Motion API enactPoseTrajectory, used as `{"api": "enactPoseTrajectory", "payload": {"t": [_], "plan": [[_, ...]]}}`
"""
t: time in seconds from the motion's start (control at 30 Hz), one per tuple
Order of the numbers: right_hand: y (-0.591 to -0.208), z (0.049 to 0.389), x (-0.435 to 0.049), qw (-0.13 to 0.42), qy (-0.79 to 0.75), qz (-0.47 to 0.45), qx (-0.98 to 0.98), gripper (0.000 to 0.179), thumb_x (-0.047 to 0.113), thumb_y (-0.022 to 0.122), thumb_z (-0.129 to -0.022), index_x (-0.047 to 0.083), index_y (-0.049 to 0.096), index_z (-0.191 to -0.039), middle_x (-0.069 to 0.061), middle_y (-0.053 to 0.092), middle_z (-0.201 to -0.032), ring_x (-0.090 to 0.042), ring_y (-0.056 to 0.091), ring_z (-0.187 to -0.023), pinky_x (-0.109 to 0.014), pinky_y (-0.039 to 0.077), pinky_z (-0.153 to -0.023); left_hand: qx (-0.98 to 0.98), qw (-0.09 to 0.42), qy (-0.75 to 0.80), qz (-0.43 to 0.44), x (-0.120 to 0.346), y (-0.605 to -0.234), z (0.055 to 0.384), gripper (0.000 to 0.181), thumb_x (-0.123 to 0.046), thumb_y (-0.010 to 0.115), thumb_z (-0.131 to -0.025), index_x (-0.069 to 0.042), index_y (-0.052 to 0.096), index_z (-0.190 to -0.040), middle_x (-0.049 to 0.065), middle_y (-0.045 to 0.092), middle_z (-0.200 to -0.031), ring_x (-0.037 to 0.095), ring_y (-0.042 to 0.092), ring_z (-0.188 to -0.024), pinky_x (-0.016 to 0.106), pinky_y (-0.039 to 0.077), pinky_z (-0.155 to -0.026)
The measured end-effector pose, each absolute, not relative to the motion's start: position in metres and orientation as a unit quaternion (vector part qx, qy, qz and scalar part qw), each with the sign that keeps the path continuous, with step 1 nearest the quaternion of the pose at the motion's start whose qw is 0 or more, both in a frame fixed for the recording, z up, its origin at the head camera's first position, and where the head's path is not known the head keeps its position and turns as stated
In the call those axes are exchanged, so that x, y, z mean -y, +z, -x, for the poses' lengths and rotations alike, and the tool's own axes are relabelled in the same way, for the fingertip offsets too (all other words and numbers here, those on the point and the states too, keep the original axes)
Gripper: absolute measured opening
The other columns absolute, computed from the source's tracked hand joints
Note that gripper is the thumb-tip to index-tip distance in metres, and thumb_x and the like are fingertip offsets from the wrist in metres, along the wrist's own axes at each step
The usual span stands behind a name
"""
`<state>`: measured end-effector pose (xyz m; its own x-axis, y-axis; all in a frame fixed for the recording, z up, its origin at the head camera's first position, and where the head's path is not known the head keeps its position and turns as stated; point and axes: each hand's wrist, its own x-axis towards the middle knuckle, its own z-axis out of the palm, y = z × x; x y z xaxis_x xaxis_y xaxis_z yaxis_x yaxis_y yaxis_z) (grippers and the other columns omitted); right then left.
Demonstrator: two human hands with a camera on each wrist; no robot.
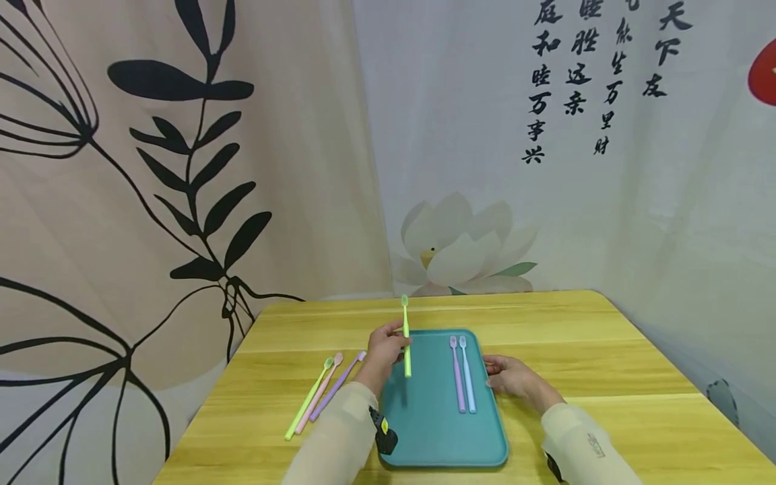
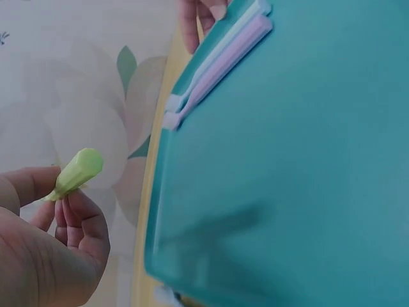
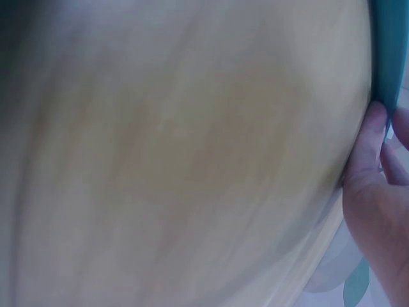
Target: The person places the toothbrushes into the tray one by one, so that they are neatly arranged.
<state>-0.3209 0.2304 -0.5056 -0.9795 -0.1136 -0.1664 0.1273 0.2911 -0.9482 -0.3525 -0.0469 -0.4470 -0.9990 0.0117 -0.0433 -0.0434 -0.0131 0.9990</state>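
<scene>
My left hand (image 1: pixel 385 349) pinches a yellow-green toothbrush (image 1: pixel 407 350) between thumb and fingers, above the left part of a teal tray (image 1: pixel 424 438). The brush stands upright in the head view, head up, and its handle end (image 2: pixel 89 163) points toward the left wrist camera. A shadow falls on the tray below it. Two toothbrushes, one purple (image 1: pixel 458 380) and one light blue (image 1: pixel 468 380), lie side by side along the tray's right side. My right hand (image 1: pixel 515 378) holds the tray's right rim, its thumb and fingertips (image 3: pixel 377 115) at the edge.
Left of the tray, a yellow-green toothbrush (image 1: pixel 308 401), a pink one (image 1: pixel 320 397) and a purple one (image 1: pixel 336 389) lie slanted on the wooden table (image 1: pixel 576 337). A printed curtain (image 1: pixel 315 168) hangs behind the table's far edge.
</scene>
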Motion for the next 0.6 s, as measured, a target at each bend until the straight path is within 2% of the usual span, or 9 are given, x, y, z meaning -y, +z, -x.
{"api": "enactPoseTrajectory", "payload": {"t": [0.37, 0.6], "plan": [[-0.509, 0.318, -0.229, 0.098, -0.589, -0.012, -0.802, 0.059, -0.013, 0.061, -0.085, -0.011, 0.044, -0.142, -0.019, 0.055, -0.116, -0.027, 0.055, -0.102, -0.036, 0.053, -0.083, -0.697, 0.030, 0.717, 0.007, 0.031, -0.457, 0.342, 0.043, 0.004, 0.065, -0.090, 0.003, 0.059, -0.133, 0.012, 0.055, -0.101, 0.017, 0.054, -0.077, 0.030, 0.049, -0.066], [-0.504, 0.319, -0.231, 0.102, -0.586, -0.004, -0.804, 0.059, -0.012, 0.061, -0.086, -0.012, 0.042, -0.142, -0.021, 0.054, -0.118, -0.029, 0.054, -0.105, -0.036, 0.053, -0.084, -0.696, 0.045, 0.717, 0.008, 0.022, -0.460, 0.336, 0.044, 0.002, 0.066, -0.091, 0.001, 0.058, -0.134, 0.017, 0.057, -0.110, 0.019, 0.056, -0.082, 0.032, 0.051, -0.068]]}}
